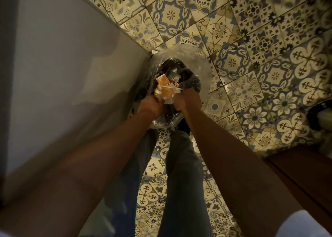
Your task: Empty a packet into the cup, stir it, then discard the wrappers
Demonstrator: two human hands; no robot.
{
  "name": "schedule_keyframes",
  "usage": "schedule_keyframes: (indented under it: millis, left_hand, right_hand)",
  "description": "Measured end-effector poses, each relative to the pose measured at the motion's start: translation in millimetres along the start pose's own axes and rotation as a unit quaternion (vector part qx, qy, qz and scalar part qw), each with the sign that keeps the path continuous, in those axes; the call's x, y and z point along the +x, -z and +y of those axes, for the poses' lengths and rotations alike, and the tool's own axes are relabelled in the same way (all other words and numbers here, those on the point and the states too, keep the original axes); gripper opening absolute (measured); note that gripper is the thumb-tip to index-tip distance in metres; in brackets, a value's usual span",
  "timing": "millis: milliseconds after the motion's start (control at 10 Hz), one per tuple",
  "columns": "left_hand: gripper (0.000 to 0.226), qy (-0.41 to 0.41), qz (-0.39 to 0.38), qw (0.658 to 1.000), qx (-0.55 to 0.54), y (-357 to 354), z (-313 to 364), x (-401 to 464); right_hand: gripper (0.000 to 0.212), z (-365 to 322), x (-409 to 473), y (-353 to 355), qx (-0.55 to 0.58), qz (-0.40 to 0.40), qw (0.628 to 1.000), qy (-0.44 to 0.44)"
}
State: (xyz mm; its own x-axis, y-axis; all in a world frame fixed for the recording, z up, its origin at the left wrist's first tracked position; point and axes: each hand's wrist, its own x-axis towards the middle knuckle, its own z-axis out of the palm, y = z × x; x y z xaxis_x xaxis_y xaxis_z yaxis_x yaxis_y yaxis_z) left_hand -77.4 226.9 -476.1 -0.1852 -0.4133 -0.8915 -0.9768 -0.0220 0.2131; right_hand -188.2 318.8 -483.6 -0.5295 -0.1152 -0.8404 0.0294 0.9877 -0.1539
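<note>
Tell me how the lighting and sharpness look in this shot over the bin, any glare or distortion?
Head view: dim, warm light; hands' shadows fall on the grey wall; glare on the bin liner; wide-angle bending at the edges; left hand, right hand and wrappers soft and dark, grip unclear.

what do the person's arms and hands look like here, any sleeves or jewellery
Both forearms are bare up to short white sleeves at the frame's bottom corners. The left hand and right hand wear no gloves; no watch, bracelet or ring shows on what is visible.

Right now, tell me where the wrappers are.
In the head view, the orange-and-white wrappers sit mid-frame over the bag-lined bin, just beyond the left hand and right hand.
</note>
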Motion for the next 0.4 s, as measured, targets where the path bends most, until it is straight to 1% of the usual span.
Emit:
schedule_keyframes:
  millis: [100,200,400]
  left_hand:
    - [0.034,0.019,-0.026,0.999,0.015,4,5,-13]
    - [0.037,0.013,-0.015,0.999,0.027,8,9,-24]
    - [0.041,0.010,0.011,1.000,0.011,11,15,-52]
  right_hand:
    - [0.041,1,-8,11,0.003,0.003,1.000,-0.017]
    - [0.046,3,-14,20,-0.007,0.024,1.000,-0.008]
    - [0.046,0,-37,39,0.018,-0.005,0.999,0.029]
